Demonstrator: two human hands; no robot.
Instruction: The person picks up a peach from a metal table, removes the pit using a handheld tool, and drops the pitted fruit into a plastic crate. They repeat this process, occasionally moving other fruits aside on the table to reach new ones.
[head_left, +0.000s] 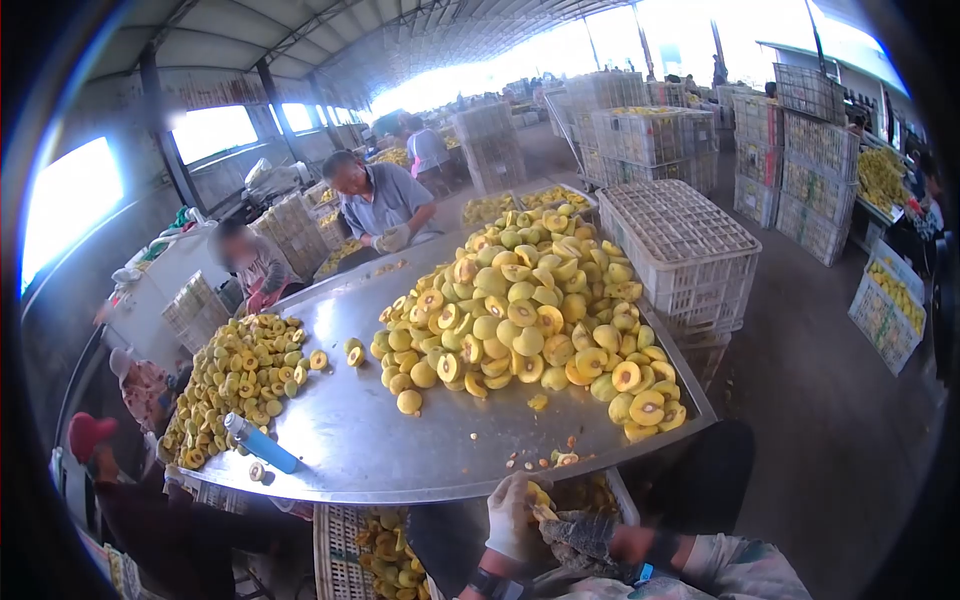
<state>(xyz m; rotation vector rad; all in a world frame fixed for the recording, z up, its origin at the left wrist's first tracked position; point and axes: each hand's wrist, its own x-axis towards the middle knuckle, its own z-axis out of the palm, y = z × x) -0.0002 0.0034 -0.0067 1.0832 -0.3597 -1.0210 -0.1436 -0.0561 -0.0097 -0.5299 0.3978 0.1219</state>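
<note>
At the table's near edge, my left hand (508, 517), in a whitish glove, is closed on a yellow fruit piece (540, 499). My right hand (583, 535), in a dark grey glove, is closed right beside it and touches the same piece; whether it also grips a tool I cannot make out. Below and behind the hands is a container of cut fruit (590, 494). Small scraps (566, 459) lie on the metal table (400, 440) just ahead of them. A large pile of halved yellow fruit (520, 310) covers the table's right part.
A smaller fruit pile (240, 385) and a blue bottle (262, 443) are on the table's left. A white crate of fruit (343, 555) stands below the near edge. Stacked crates (690, 250) adjoin the right side. Several people sit around the left and far sides.
</note>
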